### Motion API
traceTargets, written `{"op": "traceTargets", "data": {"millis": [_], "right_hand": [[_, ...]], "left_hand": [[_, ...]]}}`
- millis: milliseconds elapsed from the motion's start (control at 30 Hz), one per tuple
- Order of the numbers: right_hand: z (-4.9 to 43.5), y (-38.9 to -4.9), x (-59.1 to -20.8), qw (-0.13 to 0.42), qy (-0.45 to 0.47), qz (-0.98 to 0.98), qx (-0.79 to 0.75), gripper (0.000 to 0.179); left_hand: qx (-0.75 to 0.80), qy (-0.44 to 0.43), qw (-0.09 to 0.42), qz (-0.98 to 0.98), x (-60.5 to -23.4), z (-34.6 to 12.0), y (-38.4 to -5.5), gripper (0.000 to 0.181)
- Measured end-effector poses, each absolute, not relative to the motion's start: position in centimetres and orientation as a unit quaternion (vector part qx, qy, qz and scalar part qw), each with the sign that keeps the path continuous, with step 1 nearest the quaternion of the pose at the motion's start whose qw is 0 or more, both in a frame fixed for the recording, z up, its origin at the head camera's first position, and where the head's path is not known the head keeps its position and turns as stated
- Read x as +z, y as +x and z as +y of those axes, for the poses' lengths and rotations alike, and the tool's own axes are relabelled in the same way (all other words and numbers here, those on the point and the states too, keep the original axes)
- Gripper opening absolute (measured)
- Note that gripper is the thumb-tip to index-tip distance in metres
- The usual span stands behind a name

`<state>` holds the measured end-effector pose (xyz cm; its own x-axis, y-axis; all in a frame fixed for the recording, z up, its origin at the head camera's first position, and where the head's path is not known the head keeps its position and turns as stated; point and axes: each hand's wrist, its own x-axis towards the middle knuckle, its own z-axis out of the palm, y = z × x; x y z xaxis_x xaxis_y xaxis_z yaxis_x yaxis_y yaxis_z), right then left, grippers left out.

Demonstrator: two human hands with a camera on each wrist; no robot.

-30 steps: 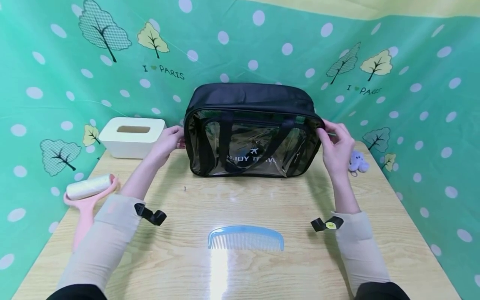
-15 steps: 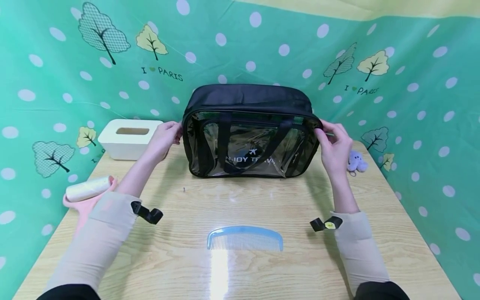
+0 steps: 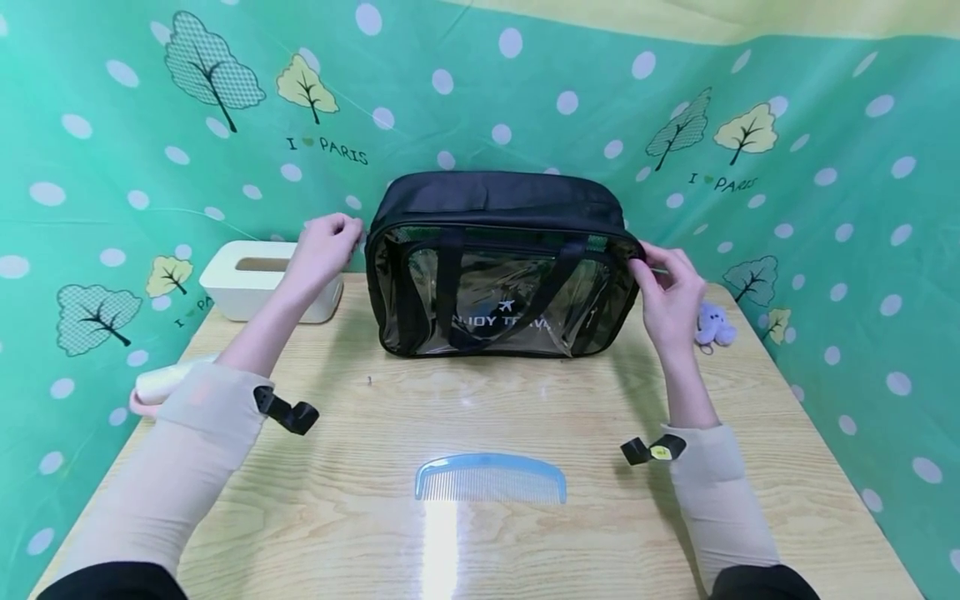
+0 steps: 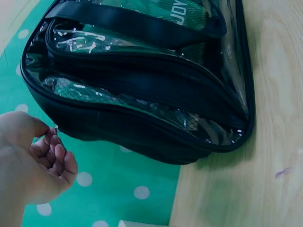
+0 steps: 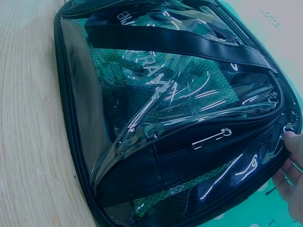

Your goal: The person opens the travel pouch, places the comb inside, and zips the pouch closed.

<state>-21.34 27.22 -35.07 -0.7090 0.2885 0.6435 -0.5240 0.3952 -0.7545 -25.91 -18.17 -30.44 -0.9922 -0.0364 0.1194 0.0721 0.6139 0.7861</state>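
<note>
A black travel bag (image 3: pixel 498 196) with a see-through front, dark straps and white lettering stands upright at the back of the table. At its upper left side is my left hand (image 3: pixel 327 246), fingers curled in. In the left wrist view, that hand's thumb and forefinger pinch a tiny bright bit at the bag's side, apparently a zipper pull (image 4: pixel 56 126); most of it is hidden. My right hand (image 3: pixel 673 292) grips the bag's upper right edge, thumb in front and fingers behind. A small metal zip slider (image 5: pixel 208 140) shows on the front pocket.
A white tissue box (image 3: pixel 255 292) stands behind my left forearm. Under that forearm, a lint roller (image 3: pixel 161 383) is partly hidden. A blue comb (image 3: pixel 491 477) lies near the front of the table. At the right edge sits a small purple plush (image 3: pixel 714 325). A patterned green curtain hangs behind.
My left hand has risen along the bag's left side, and its forearm now covers more of the lint roller. The right hand keeps its grip; the bag stays in place.
</note>
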Motion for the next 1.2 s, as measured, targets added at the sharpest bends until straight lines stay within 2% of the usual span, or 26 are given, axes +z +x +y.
{"op": "traceTargets", "data": {"millis": [633,1200], "right_hand": [[27.2,-21.7,-35.3,0.377,0.066,-0.752,0.537,0.023],[27.1,-21.3,-35.1,0.377,0.076,-0.746,0.544,0.021]], "left_hand": [[-0.349,-0.034,0.111,-0.93,-25.8,-13.8,-26.5,0.034],[-0.317,-0.054,0.107,-0.941,-23.6,-10.2,-26.8,0.032]]}}
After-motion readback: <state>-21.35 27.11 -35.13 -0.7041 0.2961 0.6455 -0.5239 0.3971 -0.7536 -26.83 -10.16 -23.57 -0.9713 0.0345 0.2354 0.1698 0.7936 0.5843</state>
